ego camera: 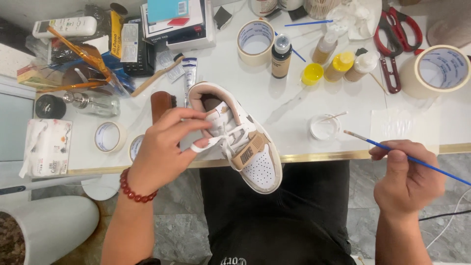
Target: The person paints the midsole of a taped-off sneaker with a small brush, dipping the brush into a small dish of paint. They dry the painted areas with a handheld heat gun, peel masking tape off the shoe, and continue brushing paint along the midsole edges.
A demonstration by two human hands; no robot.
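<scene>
Your left hand point(164, 147) was closed around the side of a white sneaker point(240, 142), fingers curled over its tan-lined collar and thumb pressing near the white laces, and it held the shoe at the front edge of the white table point(294, 103), toe pointing toward your lap. A tan strap lay across the shoe's laces. Your right hand point(407, 179) was well apart from the shoe, off past the table edge, pinching a thin blue paintbrush point(407, 158) between thumb and fingers, its bristle tip aimed up and left toward a small round dish of white paint point(324, 128) that sat near the table edge. You wore a red bead bracelet point(135, 189) on the left wrist. Behind the shoe stood a dark bottle point(281, 56) beside a roll of masking tape point(255, 42), then a yellow cap point(312, 73) and several small paint bottles with yellow and white tops. Red-handled scissors point(392, 39) lay at the far right, next to a larger tape roll point(438, 69). A brown shoe brush point(162, 104) rested just left of the shoe's heel.
</scene>
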